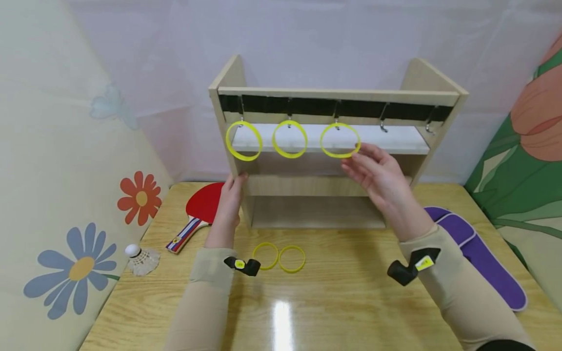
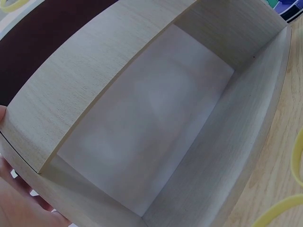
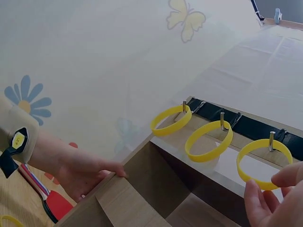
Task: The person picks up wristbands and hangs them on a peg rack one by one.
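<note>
A small wooden shelf [image 1: 303, 186] stands on the table, with a row of metal hooks along a black strip [image 1: 272, 105] at its top front. Yellow rings, each a flat band, hang at the left hook [image 1: 227, 141], the second [image 1: 274, 146] and the middle one [image 1: 322, 146]. My right hand [image 1: 379, 178] pinches the lower right of the middle ring [image 3: 240, 165] between thumb and fingers. With its thumb on the front edge and its fingers behind, my left hand [image 1: 228, 204] grips the shelf's left side panel. Two hooks on the right [image 1: 383, 127] carry nothing.
Two more yellow rings [image 1: 279, 256] lie on the table [image 1: 333, 302] before the shelf. At left are a red table tennis bat [image 1: 204, 202] and a shuttlecock [image 1: 142, 261]. A purple case [image 1: 487, 268] lies at right, partly behind my right forearm.
</note>
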`<state>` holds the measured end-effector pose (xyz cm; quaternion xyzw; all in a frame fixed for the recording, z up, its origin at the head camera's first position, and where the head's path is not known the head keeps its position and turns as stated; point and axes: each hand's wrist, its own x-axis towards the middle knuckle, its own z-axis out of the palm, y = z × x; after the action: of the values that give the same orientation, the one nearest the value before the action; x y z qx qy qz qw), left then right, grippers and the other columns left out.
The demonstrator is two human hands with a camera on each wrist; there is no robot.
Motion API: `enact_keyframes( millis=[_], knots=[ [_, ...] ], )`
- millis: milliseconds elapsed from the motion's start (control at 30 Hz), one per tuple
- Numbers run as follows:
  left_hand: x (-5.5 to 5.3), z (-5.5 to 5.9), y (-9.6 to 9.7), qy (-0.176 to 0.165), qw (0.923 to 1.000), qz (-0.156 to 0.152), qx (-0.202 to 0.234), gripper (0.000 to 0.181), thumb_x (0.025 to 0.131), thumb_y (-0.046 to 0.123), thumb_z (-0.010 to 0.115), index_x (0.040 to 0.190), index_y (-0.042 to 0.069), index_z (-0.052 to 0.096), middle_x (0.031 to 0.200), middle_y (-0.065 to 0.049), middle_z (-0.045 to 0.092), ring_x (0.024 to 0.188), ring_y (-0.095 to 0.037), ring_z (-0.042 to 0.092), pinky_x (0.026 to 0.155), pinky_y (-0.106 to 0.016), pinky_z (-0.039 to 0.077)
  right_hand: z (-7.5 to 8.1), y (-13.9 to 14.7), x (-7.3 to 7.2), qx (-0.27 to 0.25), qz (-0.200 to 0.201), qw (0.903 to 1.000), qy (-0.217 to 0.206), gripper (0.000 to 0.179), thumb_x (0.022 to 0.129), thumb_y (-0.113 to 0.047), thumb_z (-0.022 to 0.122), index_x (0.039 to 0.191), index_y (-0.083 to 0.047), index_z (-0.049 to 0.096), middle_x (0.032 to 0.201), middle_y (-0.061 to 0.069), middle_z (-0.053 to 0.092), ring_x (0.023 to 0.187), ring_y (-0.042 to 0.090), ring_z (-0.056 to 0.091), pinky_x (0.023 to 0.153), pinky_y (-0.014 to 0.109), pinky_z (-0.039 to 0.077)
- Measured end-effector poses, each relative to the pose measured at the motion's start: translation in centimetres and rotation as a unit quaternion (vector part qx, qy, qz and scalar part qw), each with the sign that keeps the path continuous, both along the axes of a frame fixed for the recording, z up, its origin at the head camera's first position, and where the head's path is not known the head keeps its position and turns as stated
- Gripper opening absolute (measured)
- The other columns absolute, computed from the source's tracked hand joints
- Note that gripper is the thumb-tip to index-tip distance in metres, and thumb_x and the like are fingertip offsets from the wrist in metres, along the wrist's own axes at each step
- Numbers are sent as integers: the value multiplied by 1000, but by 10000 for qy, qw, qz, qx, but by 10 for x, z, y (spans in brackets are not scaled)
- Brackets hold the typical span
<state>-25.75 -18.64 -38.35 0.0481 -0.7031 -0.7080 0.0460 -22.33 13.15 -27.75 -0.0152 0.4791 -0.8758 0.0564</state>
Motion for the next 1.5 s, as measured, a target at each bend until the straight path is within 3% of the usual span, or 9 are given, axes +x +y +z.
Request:
enact_keyframes(
  millis=[200, 500, 767, 1167, 1367, 1500],
  knots=[
    [-1, -1, -1, -45, 10000, -75, 13, 53, 100, 37, 42, 151, 24, 36, 141, -11, 44, 129, -30, 40, 113, -58, 29, -3, -2, 0, -188, 70, 9997, 123, 21, 93, 8, 57, 109, -6, 61, 103, 6, 66, 86, 17, 71, 82, 28, 58],
    [1, 0, 0, -26, 9999, -114, -15, 54, 100, 37, 41, 152, 24, 35, 143, -13, 42, 130, -31, 39, 114, -60, 28, -7, -4, 1, -83, 131, 9998, 157, 24, 94, 9, 54, 114, -5, 60, 108, 8, 66, 90, 18, 72, 86, 30, 57],
    [3, 1, 0, -60, 9999, -130, -55, 54, 100, 38, 42, 152, 26, 35, 145, -13, 41, 134, -32, 37, 114, -60, 27, -16, -3, 1, -180, 305, 9991, 219, 23, 96, 8, 51, 102, -8, 66, 98, 8, 71, 89, 20, 73, 85, 30, 58],
    [2, 1, 0, -41, 9999, -91, -6, 53, 100, 37, 43, 151, 25, 36, 143, -12, 43, 130, -30, 40, 114, -60, 29, -57, -1, 8, 439, 419, 9981, -76, 27, 98, 9, 43, 122, -3, 49, 100, 3, 68, 92, 15, 70, 86, 26, 57],
    [0, 0, 0, -38, 9999, -107, 2, 53, 100, 37, 43, 151, 26, 36, 145, -12, 42, 133, -32, 39, 114, -60, 28, -79, -5, 11, 800, 547, 9953, 6, 46, 98, 9, 43, 143, 11, 33, 102, 1, 68, 92, 12, 70, 86, 25, 56],
    [1, 0, -1, -22, 9999, -140, -5, 53, 101, 36, 42, 153, 27, 35, 146, -12, 41, 135, -31, 37, 115, -60, 27, -94, -9, 14, 981, 613, 9933, -55, 49, 98, 9, 43, 145, 14, 29, 99, -1, 69, 88, 10, 70, 84, 24, 57]
  ],
)
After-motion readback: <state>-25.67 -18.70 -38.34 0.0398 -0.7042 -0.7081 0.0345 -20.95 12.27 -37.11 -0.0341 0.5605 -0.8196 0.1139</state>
